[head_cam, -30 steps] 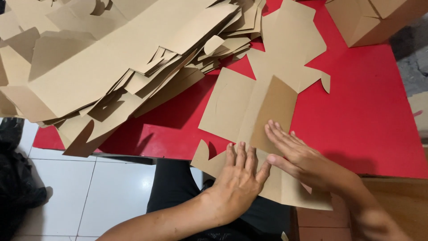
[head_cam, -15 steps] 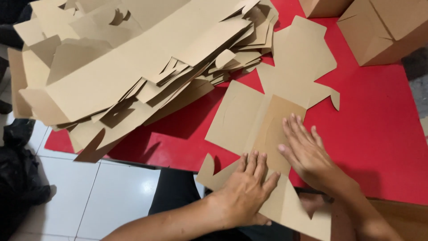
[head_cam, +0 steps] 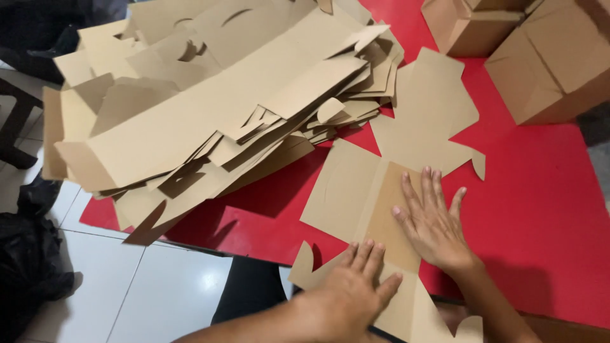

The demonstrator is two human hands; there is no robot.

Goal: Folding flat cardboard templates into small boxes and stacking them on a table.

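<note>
1. The right hand (head_cam: 433, 222) is lying flat, fingers spread, palm down on the folded middle panel of a cardboard blank (head_cam: 356, 203). It is pressing, not gripping anything.

2. The left hand (head_cam: 349, 289) is also lying open and flat, palm down on the near end of the same blank, close to the table's edge, holding nothing.

3. The blank is sitting on the red table (head_cam: 546, 216), its near end hanging over the edge toward the person. One long panel is lying folded over the middle; the end flaps and tabs are lying flat and unfolded.

4. Judging from that, this box is only at its first crease: the sides are not standing up, and no flap is tucked.

5. Just left of the blank, a big loose pile of flat blanks (head_cam: 210, 108) is covering much of the table and overhanging its left edge, so most of the stock looks unfolded.

6. At the far right corner, two made-up boxes (head_cam: 546, 63) are standing close together, so I would say a few are finished and many are left.

7. Below the table, white floor tiles (head_cam: 152, 298) and a black bag (head_cam: 32, 254) are showing.
</note>
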